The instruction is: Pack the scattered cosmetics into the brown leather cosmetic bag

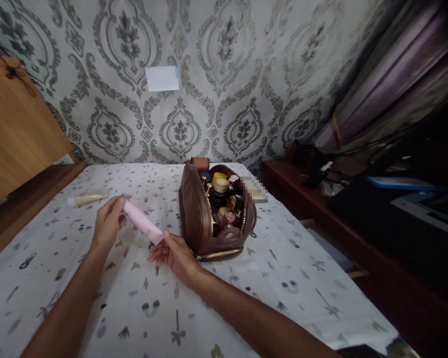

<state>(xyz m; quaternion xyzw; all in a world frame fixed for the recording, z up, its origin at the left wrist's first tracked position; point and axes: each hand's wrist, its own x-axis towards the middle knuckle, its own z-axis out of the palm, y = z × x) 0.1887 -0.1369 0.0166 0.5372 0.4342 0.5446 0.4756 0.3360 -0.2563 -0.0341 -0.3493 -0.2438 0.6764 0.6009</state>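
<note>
A pink squeeze tube (142,222) slants between my two hands above the patterned sheet. My left hand (108,219) grips its upper left end, fingers closed round it. At the lower right end, my right hand (177,256) pinches the tube between thumb and fingers. Just right of that hand stands a brown toiletry bag (197,214), its zipped top wide apart. Jars and bottles fill it, among them a jar with a yellow lid (220,177). A beige tube with a white cap (87,197) lies on the sheet beyond my left hand.
The white patterned sheet (134,308) covers the surface up to the wallpapered wall (179,44). A partly blurred flat item (254,190) lies behind the bag. Dark red furniture (321,228) with cables and electronics borders the right. A wooden panel (22,129) stands at left.
</note>
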